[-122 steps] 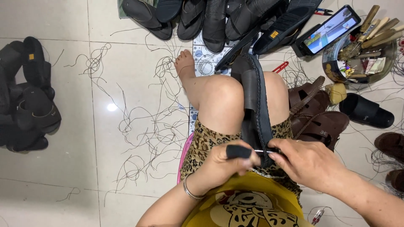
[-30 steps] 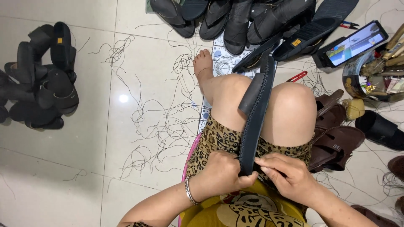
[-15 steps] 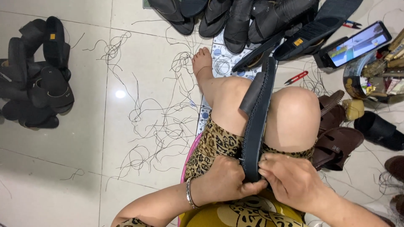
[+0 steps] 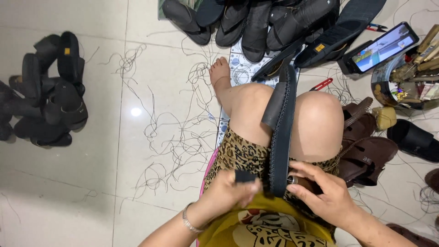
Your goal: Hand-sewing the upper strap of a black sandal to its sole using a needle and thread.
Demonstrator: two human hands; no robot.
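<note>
A black sandal sole stood on edge between the person's bare knees, its long axis running away from the body — the near end down at the lap, the far end pointing up toward the heap of black sandals at the top of the floor. Its ridged rim faced the camera, and a strap part jutted off its left side near the far knee.

The left hand was closed around a small black piece, pinched between thumb and fingers just beside the sole's near end; a bracelet ringed that wrist. The right hand was curled against the sole's right side at the same end, fingers bent around a small metal-tipped tool — how firmly it gripped I could not tell.

Loose dark threads lay scattered across the pale tiled floor to the left. A second pile of black sandals sat well apart at the far left. To the right lay brown sandals, a phone with its screen lit, a round tin of tools, and a red-handled tool near the knee.
</note>
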